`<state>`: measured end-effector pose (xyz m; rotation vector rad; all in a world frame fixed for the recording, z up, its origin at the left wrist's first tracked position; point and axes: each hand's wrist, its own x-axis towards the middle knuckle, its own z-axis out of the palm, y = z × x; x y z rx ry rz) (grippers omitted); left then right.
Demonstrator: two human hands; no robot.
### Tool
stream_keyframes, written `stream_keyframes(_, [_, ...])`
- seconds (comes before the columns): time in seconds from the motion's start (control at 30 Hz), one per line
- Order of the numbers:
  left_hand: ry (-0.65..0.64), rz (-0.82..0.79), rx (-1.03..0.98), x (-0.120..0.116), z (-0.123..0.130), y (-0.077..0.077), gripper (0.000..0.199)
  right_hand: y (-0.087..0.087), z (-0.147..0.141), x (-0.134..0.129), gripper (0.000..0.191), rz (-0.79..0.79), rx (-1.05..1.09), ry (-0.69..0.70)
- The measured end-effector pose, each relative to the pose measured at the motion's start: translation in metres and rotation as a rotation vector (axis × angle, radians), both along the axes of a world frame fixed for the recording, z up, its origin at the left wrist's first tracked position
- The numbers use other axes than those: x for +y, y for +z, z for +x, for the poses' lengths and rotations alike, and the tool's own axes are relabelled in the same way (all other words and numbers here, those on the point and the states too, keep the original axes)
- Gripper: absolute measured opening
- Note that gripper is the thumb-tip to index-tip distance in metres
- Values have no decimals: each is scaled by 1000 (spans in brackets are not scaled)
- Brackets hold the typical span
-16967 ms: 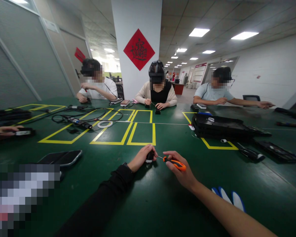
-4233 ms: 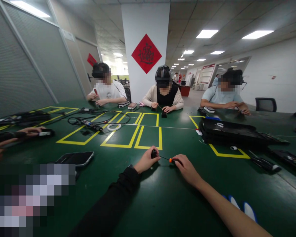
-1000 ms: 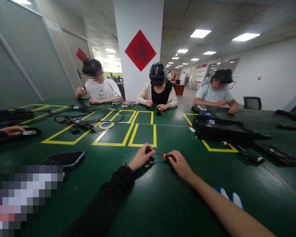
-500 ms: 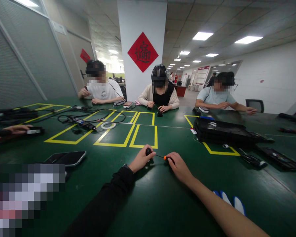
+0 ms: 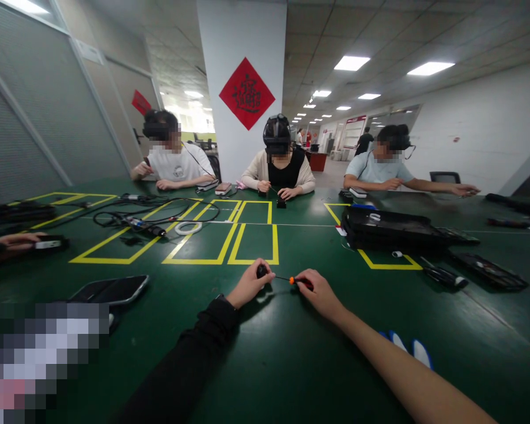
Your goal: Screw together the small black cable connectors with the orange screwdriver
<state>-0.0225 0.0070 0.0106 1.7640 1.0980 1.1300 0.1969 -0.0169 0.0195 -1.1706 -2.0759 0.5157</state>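
My left hand (image 5: 251,285) is closed round a small black object (image 5: 261,271) above the green table (image 5: 265,365). To its right, my right hand (image 5: 318,293) grips the black handle of a screwdriver (image 5: 292,281) with an orange collar. The thin shaft points left, and its tip reaches the fingers of my left hand; whether it touches the black object is hidden. Past my hands, yellow tape rectangles (image 5: 252,261) mark the table.
Three people sit across the table; another person's hand (image 5: 20,240) is at the left edge. Black cables (image 5: 152,227) and a white ring (image 5: 188,228) lie left, a phone (image 5: 110,290) nearer. Black trays (image 5: 393,227), a screwdriver (image 5: 444,277) and blue-white gloves (image 5: 421,354) are right.
The whole view has shifted slightly, with the scene sliding left. Both my hands keep their grips. At the right, the seated person's arm reaches further out.
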Motion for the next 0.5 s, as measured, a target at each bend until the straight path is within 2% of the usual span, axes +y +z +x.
stream_keyframes(0.17, [1, 15, -2, 1, -1, -1, 19, -1, 1, -1, 20, -9, 19, -13])
stream_keyframes(0.37, [-12, 33, 7, 1, -1, 1, 20, -2, -1, 2, 25, 24, -52, 55])
stream_keyframes(0.5, [-30, 37, 11, 0, 0, 3, 23, -1, -1, 1, 16, 16, -39, 43])
